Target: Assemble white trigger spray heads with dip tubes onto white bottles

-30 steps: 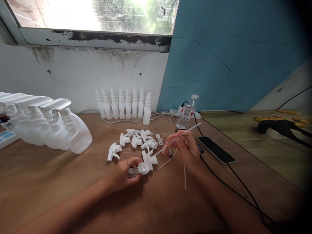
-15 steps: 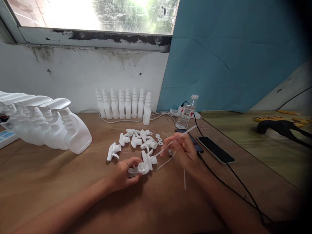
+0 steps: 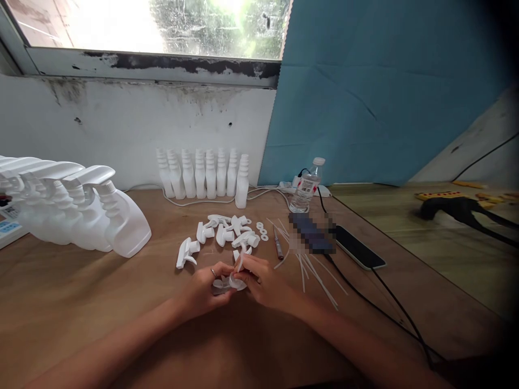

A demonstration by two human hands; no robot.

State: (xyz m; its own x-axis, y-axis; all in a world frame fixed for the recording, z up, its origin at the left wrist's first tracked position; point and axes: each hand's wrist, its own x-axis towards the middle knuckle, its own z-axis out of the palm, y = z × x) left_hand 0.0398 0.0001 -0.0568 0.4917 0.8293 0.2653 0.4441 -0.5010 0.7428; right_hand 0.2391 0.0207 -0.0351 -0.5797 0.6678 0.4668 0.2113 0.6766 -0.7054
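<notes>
A brown table [image 3: 73, 292] was set against a white wall [image 3: 121, 129], with a window [image 3: 219, 27] above and a blue cloth [image 3: 344, 108] hung at the right. Over the table's middle, a white spray head [image 3: 236, 282] was grasped between the thumb and fingers of the left hand [image 3: 206, 292]. A thin tube [image 3: 242, 256] was pinched nearly upright at it by the fingertips of the right hand [image 3: 261, 281]; whether it was seated in the head could not be told. Just beyond the hands, loose heads [image 3: 223, 236] were scattered, with rings [image 3: 261, 231] beside them. To the right, a pen [image 3: 278, 246] and loose tubes [image 3: 330, 299] were laid near two phones [image 3: 359, 248], one of them pixelated. Farther back, a water bottle [image 3: 306, 186] was placed upright, small bottles [image 3: 211, 178] were lined up along the wall, and large bottles [image 3: 130, 227] were ranked at the left.
</notes>
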